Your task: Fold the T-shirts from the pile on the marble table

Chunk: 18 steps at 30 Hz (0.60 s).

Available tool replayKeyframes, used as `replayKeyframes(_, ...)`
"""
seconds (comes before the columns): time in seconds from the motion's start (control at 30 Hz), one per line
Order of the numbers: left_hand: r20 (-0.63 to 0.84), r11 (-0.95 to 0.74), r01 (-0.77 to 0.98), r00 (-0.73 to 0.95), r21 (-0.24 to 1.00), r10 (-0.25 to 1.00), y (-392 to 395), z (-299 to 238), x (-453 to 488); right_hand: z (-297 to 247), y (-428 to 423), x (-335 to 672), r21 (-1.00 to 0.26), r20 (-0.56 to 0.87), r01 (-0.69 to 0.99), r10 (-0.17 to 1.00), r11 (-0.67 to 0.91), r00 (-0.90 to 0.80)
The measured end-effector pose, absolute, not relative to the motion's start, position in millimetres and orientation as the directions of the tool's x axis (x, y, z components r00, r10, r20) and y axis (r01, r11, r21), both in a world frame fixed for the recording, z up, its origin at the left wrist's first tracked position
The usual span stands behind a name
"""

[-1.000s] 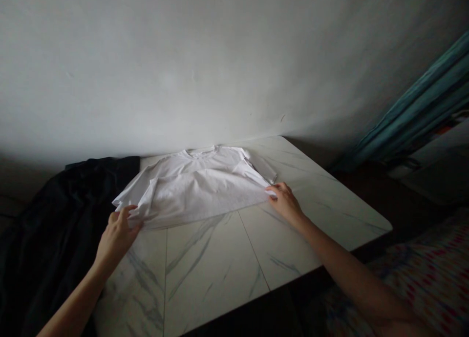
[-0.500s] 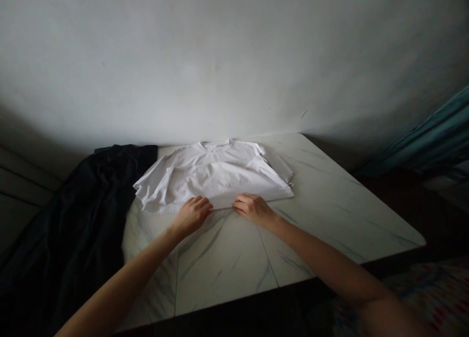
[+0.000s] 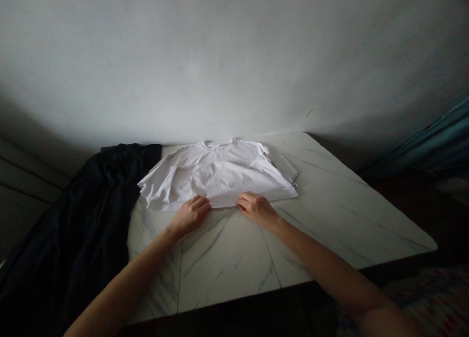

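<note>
A white T-shirt (image 3: 216, 176) lies spread on the marble-patterned table (image 3: 227, 268), its neckline toward the wall and some wrinkles across its front. My left hand (image 3: 191, 213) is closed on the shirt's near edge, left of its middle. On the same edge, a short way to the right, my right hand (image 3: 254, 208) pinches the fabric with its fingers curled. Between the two hands the edge runs fairly straight. The fingertips of both hands are partly hidden against the cloth.
Dark cloth (image 3: 84, 220) drapes over the table's left end and hangs down. A pale wall (image 3: 220, 58) stands right behind the table. At the far right hangs a teal cloth (image 3: 421, 141), and patterned fabric (image 3: 432, 298) shows at the lower right.
My hands have moved slightly apart along the shirt's near edge, still gripping it. The whole view has shifted a little; the shirt otherwise looks the same.
</note>
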<state>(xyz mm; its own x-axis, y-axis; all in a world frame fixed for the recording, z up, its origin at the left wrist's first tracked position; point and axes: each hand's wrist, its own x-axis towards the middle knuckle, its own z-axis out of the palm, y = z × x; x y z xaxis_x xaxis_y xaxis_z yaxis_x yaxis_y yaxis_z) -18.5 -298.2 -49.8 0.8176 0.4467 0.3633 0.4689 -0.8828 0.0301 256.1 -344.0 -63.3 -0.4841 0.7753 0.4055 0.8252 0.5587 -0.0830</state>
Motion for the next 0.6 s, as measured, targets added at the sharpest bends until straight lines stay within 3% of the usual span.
replayKeyframes(0.23,0.441,-0.881,0.471,0.797,-0.03,0.412,-299.4,-46.9,-25.5,-65.4,-345.6,258.5,-0.057,0.484,0.811,0.727,0.582,-0.487)
replayKeyframes(0.4,0.389,-0.895,0.436,0.843,-0.09,0.372,-298.3,-43.5,-24.7,-61.5,-346.9,262.3,0.007,0.452,0.801,0.713,0.599,-0.537)
replayKeyframes(0.5,0.343,-0.899,0.433,0.855,-0.062,0.388,-298.5,-45.1,-23.7,-60.4,-347.3,260.0,-0.009,0.412,0.795,0.727,0.606,-0.549)
replayKeyframes(0.6,0.308,-0.903,0.43,0.856,0.019,0.415,-298.8,-44.3,-21.6,-57.7,-347.9,256.3,-0.111,0.391,0.781,0.749,0.615,-0.534)
